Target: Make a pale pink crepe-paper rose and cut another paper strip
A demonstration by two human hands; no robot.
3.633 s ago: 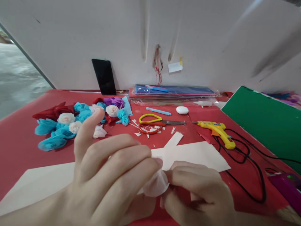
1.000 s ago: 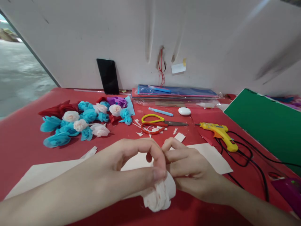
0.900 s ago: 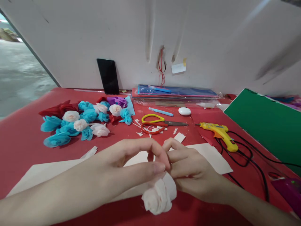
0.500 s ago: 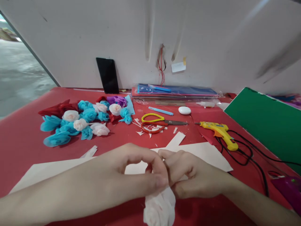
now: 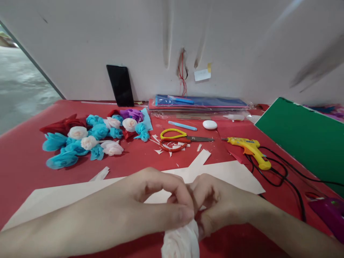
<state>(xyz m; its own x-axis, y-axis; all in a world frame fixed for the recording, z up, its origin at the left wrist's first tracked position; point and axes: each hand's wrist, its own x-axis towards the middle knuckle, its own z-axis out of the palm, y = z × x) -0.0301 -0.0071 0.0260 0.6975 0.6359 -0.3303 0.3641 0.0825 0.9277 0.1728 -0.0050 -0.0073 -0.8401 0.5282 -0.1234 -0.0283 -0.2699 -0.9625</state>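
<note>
A pale pinkish-white paper rose [image 5: 180, 242] hangs at the bottom middle, its swirled petals facing me. My left hand [image 5: 161, 200] pinches its upper end between thumb and bent fingers. From the other side my right hand [image 5: 215, 200] closes in with curled fingers, its thumb against the rose's right edge. Both hands' fingertips meet there and hide the rose's base. Beneath the hands lies a large white paper sheet [image 5: 236, 175] on the red table, with a narrow paper strip [image 5: 200, 159] at its far edge.
Finished blue, white, red and purple paper flowers [image 5: 99, 132] are piled at the left. Yellow-and-red-handled scissors [image 5: 174, 139] lie among paper scraps. A yellow glue gun [image 5: 249, 148] with a black cord rests at the right, near a green board [image 5: 303, 139]. A phone [image 5: 120, 86] leans on the wall.
My right hand has turned slightly, with its thumb now lower on the rose's edge. The rose sits a little lower, and the whole view has shifted slightly.
</note>
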